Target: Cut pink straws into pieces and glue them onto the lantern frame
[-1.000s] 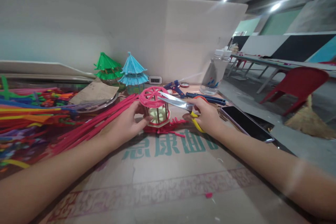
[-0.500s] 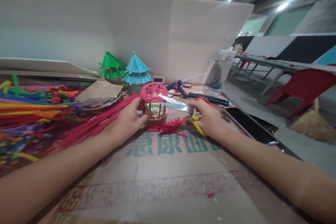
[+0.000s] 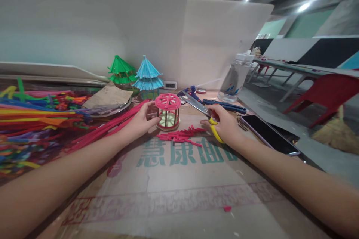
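My left hand (image 3: pixel 144 118) grips the left side of a small round pavilion model (image 3: pixel 168 102), thumb low and fingers behind. The model stands upright, with a pink spoked top, thin brown posts and a pale green base. In my right hand (image 3: pixel 224 123) are scissors (image 3: pixel 198 104) with yellow and orange handles, blades pointing up and left, apart from the model. Short pink-red cut pieces (image 3: pixel 182 135) lie in a heap just in front of the model. Long pink-red pipe cleaners (image 3: pixel 112 125) lie beside and under my left forearm.
Bundles of coloured pipe cleaners (image 3: pixel 36 119) fill the left side. Behind stand a green roofed model (image 3: pixel 122 69), a blue one (image 3: pixel 148 76) and a small digital display (image 3: pixel 170 85). A glue gun (image 3: pixel 193 91), a clear bottle (image 3: pixel 234 78) and a phone (image 3: pixel 269 134) lie or stand rightward.
The scissors have moved off the model's pink top, rightward, and their blades are now slightly parted. My left hand stays at the model, which now shows more of its posts.
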### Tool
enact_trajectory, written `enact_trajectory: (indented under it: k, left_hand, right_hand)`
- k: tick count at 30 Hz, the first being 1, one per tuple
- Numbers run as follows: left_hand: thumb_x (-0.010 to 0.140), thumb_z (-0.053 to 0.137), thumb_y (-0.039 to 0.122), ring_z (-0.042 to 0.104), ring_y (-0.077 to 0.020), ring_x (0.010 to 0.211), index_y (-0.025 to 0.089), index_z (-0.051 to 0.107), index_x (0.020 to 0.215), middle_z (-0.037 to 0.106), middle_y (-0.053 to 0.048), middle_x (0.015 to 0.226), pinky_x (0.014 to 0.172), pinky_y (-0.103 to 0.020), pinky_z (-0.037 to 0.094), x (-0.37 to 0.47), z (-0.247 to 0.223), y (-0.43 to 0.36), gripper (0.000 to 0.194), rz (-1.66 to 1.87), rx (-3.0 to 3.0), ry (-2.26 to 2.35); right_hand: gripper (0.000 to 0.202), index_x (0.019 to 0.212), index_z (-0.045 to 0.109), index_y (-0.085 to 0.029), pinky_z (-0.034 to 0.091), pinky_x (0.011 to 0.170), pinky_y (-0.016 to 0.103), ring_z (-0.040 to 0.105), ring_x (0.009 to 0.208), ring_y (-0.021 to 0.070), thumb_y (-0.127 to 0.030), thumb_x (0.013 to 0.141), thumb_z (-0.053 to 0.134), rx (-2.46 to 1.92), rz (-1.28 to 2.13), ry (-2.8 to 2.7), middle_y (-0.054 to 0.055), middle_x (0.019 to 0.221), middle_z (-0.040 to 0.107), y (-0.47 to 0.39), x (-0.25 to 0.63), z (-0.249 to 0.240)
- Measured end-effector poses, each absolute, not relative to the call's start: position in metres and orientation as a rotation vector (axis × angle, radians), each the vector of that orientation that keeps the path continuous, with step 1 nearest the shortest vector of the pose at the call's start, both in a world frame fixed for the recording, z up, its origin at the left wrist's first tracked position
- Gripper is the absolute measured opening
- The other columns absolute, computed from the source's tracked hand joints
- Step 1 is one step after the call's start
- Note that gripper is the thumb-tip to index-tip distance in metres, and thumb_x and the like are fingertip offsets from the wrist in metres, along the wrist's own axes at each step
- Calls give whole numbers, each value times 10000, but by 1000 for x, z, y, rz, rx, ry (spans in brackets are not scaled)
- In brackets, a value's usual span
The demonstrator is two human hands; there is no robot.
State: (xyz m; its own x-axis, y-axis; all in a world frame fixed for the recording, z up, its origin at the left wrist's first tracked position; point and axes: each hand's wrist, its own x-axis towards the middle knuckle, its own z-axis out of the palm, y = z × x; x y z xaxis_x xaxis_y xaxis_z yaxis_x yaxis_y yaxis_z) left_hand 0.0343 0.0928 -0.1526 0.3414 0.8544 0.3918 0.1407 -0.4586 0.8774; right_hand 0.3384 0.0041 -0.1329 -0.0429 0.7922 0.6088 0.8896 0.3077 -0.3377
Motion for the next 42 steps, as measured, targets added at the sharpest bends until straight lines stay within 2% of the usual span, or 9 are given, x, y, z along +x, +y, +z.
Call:
enact_trajectory:
  k: [3, 10, 18, 26, 30, 36, 42]
  left_hand:
    - [765, 690, 310, 628, -248, 1179, 203, 488, 1265, 635, -109, 1240, 1042, -454, 501, 34, -154, 94, 550, 1104, 1889, 762]
    - [869, 632, 309, 670, -215, 1011, 177, 618, 1098, 674, -79, 1110, 935, -394, 547, 31, -147, 83, 265, 951, 2113, 774]
    - [830, 702, 368, 676, -204, 873, 187, 605, 1049, 663, -54, 1005, 800, -370, 573, 29, -149, 80, 301, 958, 2246, 881]
    - [810, 708, 289, 680, -236, 1061, 186, 601, 1110, 676, -85, 1157, 973, -428, 559, 37, -135, 67, 335, 1099, 2125, 847]
    - [822, 706, 303, 678, -241, 1067, 196, 619, 1114, 687, -85, 1156, 993, -438, 557, 37, -134, 65, 323, 1156, 2164, 830]
    - [835, 703, 254, 645, -265, 1155, 210, 603, 1229, 657, -98, 1241, 1015, -444, 541, 32, -141, 68, 408, 1213, 2292, 788]
    - [840, 694, 234, 646, -263, 1115, 198, 606, 1193, 661, -101, 1207, 991, -444, 534, 30, -140, 70, 365, 1246, 2385, 818]
  right_hand:
    - [393, 1070, 640, -210, 426, 613, 310, 545, 687, 182, -522, 838, 702, -1492, -181, -1858, 34, 849, 624, 4, 338, -132]
    - [368, 1043, 625, -201, 426, 624, 309, 544, 712, 187, -484, 828, 720, -1433, -190, -1901, 43, 871, 630, 4, 337, -131]
    - [425, 1109, 626, -211, 463, 676, 332, 584, 773, 215, -516, 827, 719, -1448, -202, -1922, 59, 932, 651, 6, 337, -132]
    - [377, 1061, 629, -219, 452, 657, 328, 587, 757, 215, -522, 848, 702, -1456, -257, -1905, 60, 926, 655, 2, 335, -128]
    - [372, 1094, 634, -219, 458, 667, 323, 598, 770, 216, -508, 866, 695, -1400, -296, -1948, 64, 928, 661, 0, 334, -127]
    - [382, 1155, 641, -228, 481, 705, 333, 617, 810, 227, -486, 877, 694, -1395, -287, -1962, 67, 945, 667, 0, 334, -127]
    - [419, 1204, 655, -228, 479, 707, 321, 613, 812, 220, -421, 845, 754, -1418, -271, -1973, 56, 948, 664, -2, 334, -127]
